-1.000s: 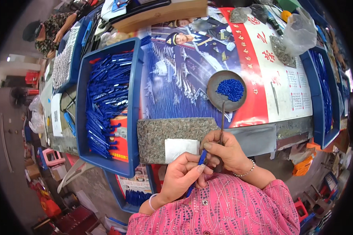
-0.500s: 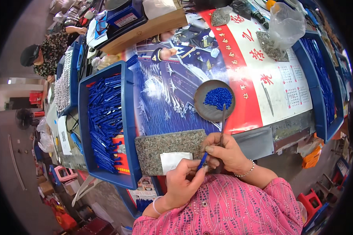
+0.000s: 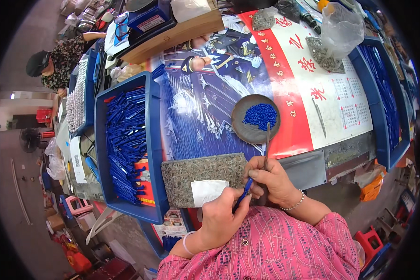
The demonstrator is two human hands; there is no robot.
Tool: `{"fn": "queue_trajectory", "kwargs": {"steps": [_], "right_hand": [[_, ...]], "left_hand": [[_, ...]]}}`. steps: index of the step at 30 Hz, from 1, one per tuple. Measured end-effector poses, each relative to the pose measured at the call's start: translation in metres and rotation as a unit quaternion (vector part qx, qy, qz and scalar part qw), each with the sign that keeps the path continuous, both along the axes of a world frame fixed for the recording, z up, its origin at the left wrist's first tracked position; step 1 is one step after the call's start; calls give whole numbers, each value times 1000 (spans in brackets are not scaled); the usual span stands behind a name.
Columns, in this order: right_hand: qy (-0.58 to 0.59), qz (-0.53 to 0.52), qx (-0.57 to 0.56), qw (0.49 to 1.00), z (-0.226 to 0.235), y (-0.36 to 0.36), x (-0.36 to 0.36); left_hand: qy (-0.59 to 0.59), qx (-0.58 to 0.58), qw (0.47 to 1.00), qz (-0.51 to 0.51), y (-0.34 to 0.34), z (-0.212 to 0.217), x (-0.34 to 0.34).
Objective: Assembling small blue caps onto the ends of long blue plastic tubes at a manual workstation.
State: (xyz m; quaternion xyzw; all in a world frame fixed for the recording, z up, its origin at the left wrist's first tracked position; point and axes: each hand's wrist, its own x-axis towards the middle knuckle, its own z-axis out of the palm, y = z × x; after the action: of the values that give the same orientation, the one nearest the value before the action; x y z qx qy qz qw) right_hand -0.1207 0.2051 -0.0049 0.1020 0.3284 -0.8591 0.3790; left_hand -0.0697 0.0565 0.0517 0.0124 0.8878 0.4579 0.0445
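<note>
Between the fingers of my left hand (image 3: 218,215) is a slim blue plastic pen-like piece (image 3: 244,193), tilted with its upper end at my right fingertips. My right hand (image 3: 273,183) is closed around a thin dark metal tool (image 3: 267,145), which points away from me. The tool's tip appears over the near right part of a round dark dish (image 3: 241,132); whether it touches anything there I cannot tell. A heap of small blue beads (image 3: 260,116) lies in the dish. Just left of my hands is a speckled stone slab (image 3: 182,175) with folded white paper (image 3: 209,192) on it.
A blue tray (image 3: 155,140) full of slim blue pieces stands at the left. Another blue tray (image 3: 384,144) holds similar pieces at the right. A printed poster (image 3: 191,126) covers the table. A silver pen-like stick (image 3: 319,117) lies on it. At the far left is another person (image 3: 63,60).
My left hand has turned slightly, and more of the blue piece now shows, slanting up to my right fingers. The metal tool has barely moved.
</note>
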Motion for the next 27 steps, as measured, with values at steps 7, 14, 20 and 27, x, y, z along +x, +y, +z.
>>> {"fn": "queue_trajectory", "kwargs": {"steps": [7, 14, 20, 27], "right_hand": [[-3, 1, -2, 1000, 3, -3, 2], [2, 0, -2, 1000, 5, -6, 6], [13, -1, 6, 1000, 8, -9, 7], [34, 16, 2, 999, 9, -10, 8]], "left_hand": [[25, -24, 999, -4, -3, -1, 5], [76, -57, 995, -25, -5, 1, 7], [85, -67, 994, -30, -7, 3, 9], [-17, 64, 998, 14, -10, -2, 16]]}}
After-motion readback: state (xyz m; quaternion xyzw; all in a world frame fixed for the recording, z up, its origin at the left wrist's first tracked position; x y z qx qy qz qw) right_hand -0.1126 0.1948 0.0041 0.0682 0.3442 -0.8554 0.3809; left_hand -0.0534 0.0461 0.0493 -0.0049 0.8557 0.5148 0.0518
